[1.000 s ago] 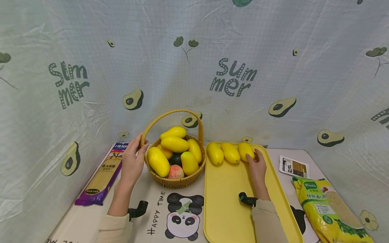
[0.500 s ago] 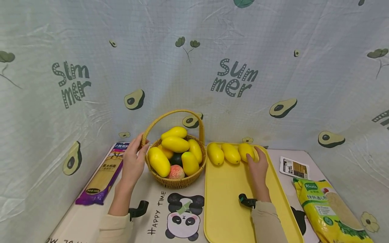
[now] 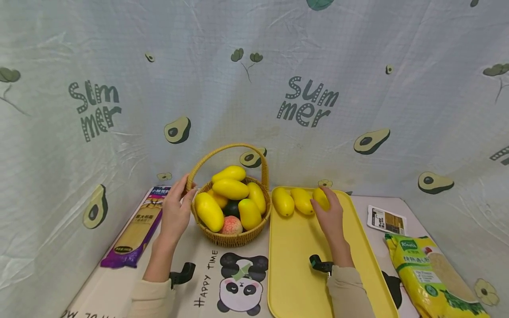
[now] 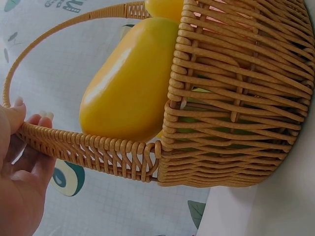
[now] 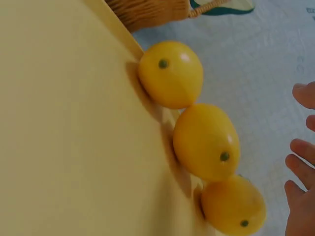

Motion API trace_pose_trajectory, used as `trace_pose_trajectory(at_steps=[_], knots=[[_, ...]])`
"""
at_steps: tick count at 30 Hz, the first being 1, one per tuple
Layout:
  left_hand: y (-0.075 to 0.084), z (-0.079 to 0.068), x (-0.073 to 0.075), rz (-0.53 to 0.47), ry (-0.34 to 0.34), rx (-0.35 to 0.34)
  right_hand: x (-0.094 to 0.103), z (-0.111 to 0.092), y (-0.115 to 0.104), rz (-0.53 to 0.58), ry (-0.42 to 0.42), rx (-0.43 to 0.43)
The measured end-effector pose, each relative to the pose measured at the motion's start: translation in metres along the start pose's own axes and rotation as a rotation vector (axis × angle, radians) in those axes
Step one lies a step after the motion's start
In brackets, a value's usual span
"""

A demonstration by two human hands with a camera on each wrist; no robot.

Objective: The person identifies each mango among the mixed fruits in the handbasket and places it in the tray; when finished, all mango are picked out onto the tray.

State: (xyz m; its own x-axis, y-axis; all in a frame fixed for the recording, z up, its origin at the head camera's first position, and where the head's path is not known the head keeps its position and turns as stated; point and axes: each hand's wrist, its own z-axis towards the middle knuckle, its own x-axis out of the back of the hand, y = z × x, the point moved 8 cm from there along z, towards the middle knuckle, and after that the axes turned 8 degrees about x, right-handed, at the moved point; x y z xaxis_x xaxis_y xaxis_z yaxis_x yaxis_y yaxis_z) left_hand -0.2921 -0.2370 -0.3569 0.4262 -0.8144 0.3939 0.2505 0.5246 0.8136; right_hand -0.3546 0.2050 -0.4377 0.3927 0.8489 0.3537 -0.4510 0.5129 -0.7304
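Observation:
My left hand point(image 3: 176, 216) holds the side of the arched handle point(image 4: 93, 150) of a wicker basket point(image 3: 230, 240), its fingers and thumb on either side of the woven strip. Several yellow mangoes point(image 3: 229, 189) and a pinkish-red peach point(image 3: 231, 225) fill the basket; a dark green fruit point(image 3: 231, 208) shows only partly between them. Along the far end of a yellow tray point(image 3: 296, 260) three mangoes point(image 5: 206, 142) lie in a row. Above the rightmost mango point(image 5: 234, 204) is my right hand point(image 3: 331, 216), apart from it in the right wrist view, with loosely spread fingers and nothing in them.
A purple pack of spaghetti point(image 3: 133, 225) lies left of the basket. To the tray's right are a small flat packet point(image 3: 386, 219) and a yellow Knorr bag point(image 3: 431, 274). A printed curtain point(image 3: 254, 106) hangs close behind everything.
My right hand has let go of the rightmost mango and lifted a little, shifting left. The left hand keeps its hold on the basket handle.

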Motion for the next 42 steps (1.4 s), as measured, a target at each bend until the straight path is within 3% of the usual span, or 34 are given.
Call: trace_pose_trajectory(at_steps=[9, 16, 23, 32, 37, 42], knots=[[-0.001, 0.0, 0.0, 0.007, 0.009, -0.006, -0.017, 0.002, -0.029, 0.016, -0.077, 0.093], [0.0, 0.0, 0.0, -0.01, 0.013, -0.015, -0.036, 0.001, -0.046, 0.066, -0.159, 0.071], [0.001, -0.001, -0.001, -0.014, 0.017, -0.015, -0.064, -0.003, -0.066, 0.078, -0.241, 0.109], [-0.003, 0.0, -0.001, 0.004, 0.028, 0.0, -0.103, -0.022, -0.089, 0.128, -0.383, 0.131], [-0.002, 0.0, -0.002, 0.007, 0.025, -0.003, -0.125, -0.037, -0.104, 0.158, -0.423, 0.148], [-0.002, 0.0, -0.001, 0.011, 0.023, -0.001, -0.143, -0.047, -0.118, 0.104, -0.436, 0.176]])
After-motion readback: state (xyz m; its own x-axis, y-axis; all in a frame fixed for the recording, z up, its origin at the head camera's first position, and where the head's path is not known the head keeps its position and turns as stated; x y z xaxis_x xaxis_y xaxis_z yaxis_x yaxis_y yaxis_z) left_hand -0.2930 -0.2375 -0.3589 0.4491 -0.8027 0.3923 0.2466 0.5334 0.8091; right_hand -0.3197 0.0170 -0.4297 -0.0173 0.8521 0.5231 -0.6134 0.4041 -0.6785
